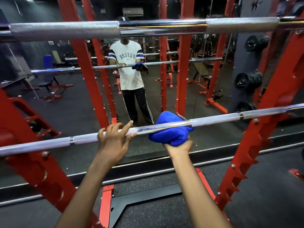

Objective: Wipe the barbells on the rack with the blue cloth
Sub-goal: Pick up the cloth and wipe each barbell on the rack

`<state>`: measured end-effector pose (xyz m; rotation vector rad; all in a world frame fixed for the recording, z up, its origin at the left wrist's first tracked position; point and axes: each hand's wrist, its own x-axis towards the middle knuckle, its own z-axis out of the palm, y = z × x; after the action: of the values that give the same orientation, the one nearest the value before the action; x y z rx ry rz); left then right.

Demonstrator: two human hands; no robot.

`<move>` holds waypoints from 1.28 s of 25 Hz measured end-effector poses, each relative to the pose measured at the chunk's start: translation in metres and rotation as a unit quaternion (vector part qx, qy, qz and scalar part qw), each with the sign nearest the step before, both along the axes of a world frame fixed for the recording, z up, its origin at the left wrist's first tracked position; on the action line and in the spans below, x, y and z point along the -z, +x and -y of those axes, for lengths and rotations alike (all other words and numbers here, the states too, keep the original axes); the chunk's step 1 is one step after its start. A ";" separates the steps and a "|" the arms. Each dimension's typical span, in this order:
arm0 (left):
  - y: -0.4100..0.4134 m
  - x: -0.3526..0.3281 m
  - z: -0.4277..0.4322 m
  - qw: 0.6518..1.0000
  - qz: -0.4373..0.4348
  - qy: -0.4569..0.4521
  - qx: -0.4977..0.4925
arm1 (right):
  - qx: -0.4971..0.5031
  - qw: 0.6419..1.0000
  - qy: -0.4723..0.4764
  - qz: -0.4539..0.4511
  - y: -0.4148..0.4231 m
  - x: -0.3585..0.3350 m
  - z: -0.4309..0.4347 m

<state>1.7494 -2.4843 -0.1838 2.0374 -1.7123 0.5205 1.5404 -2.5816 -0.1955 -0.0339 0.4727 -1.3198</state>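
Right grip [178,146] clutches the blue cloth [171,132] bunched round the barbell [213,120]; left grip [113,139] beside it rests loosely spread on top. Mirror [65,104] beyond, red rack [279,96] flanking, rubber floor [263,195] beneath.

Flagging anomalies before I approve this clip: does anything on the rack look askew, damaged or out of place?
Nothing stands out. The upper barbell and lower barbell lie across the red rack; the left hand rests on the lower barbell, the right hand holds the blue cloth bunched against it.
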 end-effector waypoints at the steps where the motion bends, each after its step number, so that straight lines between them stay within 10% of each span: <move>1: 0.009 0.001 -0.004 1.000 0.005 -0.006 -0.014 | -0.017 1.000 0.003 -0.004 0.000 0.002 -0.003; 9: 0.020 0.012 -0.013 0.998 0.034 -0.022 -0.042 | 0.162 0.927 -0.025 -0.337 0.019 -0.007 -0.048; 15: 0.017 0.012 -0.015 0.998 0.024 -0.039 -0.031 | 0.256 0.588 -0.341 -0.688 0.028 0.016 -0.038; 19: 0.021 0.011 -0.018 0.999 0.029 -0.024 -0.030 | 0.199 0.456 -0.433 -0.752 0.041 -0.002 -0.026; 27: 0.049 0.010 -0.036 0.997 0.025 -0.043 -0.065 | 0.244 0.472 -0.323 -0.783 0.033 -0.005 -0.013; 32: 0.044 0.011 -0.035 0.997 0.004 -0.062 -0.053 | 0.173 0.417 -0.435 -0.779 0.085 -0.006 -0.049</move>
<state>1.7933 -2.4494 -0.1949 2.0480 -1.5423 0.6536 1.6254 -2.5326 -0.1894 -2.3769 1.3024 -1.4368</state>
